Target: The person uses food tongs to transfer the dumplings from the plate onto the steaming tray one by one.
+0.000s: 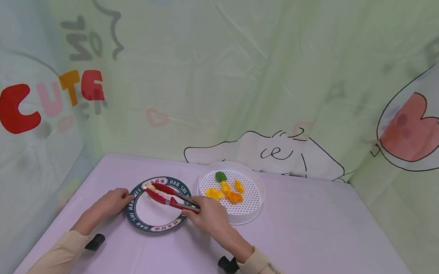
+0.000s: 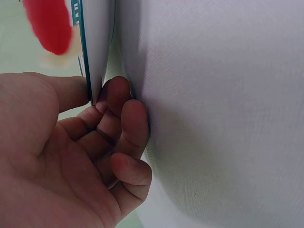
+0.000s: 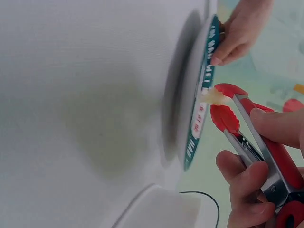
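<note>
Head view: a pale dumpling piece is pinched in red-tipped metal tongs over the far-left rim of the round white plate with teal lettered border. The tongs are squeezed nearly closed by the right hand, their long axis running left-right, tips pointing left. The plate's rim is pinched by the left hand. The piece seems to be in the course of being set down; release calls for an eased grip. A white perforated tray stands just beside on the lilac desk.

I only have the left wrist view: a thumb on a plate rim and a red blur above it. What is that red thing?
Observer: Red-tipped metal tongs, gripped by the right hand; their tips pinch a small pale piece of food over the round white plate with a dark green lettered rim.
Operator: Anything else on the table?
Observer: A round white perforated tray right of the plate, holding orange pieces and one green piece.
Operator: Is the plate's centre bare?
Observer: Yes, in the head view nothing lies on it.
</note>
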Demonstrator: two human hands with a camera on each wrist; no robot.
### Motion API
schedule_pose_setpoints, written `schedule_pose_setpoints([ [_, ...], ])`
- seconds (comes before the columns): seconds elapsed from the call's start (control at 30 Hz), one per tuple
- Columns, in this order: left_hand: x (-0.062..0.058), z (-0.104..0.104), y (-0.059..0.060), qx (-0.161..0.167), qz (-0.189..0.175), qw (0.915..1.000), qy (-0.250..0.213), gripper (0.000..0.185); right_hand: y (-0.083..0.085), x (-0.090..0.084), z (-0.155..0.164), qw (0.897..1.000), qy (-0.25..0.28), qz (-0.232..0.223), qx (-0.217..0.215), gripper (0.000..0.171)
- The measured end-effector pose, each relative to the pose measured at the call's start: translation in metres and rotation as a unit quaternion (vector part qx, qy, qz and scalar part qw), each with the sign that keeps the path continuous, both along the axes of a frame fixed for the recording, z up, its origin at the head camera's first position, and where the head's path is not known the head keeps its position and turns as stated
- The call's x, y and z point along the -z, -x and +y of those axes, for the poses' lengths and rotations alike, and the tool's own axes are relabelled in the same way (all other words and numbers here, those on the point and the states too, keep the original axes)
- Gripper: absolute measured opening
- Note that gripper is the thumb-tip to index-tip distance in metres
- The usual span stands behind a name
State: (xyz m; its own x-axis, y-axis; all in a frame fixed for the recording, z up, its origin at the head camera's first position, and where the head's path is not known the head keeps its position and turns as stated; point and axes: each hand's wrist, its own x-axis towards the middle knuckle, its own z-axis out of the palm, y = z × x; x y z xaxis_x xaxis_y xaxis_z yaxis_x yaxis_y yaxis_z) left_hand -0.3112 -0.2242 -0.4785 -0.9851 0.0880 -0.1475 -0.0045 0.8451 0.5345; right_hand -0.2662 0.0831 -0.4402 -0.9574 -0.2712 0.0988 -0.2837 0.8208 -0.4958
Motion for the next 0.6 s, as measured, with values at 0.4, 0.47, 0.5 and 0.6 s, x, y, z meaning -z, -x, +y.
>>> schedule_pose_setpoints([
  [0.4,0.003,-0.001,0.001,0.005,0.01,0.9999,0.001,0.024,-0.008,-0.039,0.067,0.997,0.001,0.025,0.079,0.053],
  [0.47,0.003,-0.002,0.001,0.005,0.009,0.9999,-0.001,0.024,-0.007,-0.048,0.082,0.996,-0.012,0.017,0.088,0.056],
  [0.5,0.004,-0.002,0.001,0.005,0.009,0.9999,-0.003,0.024,-0.006,-0.052,0.089,0.996,-0.02,0.014,0.089,0.057],
  [0.6,0.004,-0.003,0.001,0.008,0.01,0.9999,-0.006,0.024,-0.003,-0.061,0.107,0.995,-0.044,0.004,0.09,0.057],
])
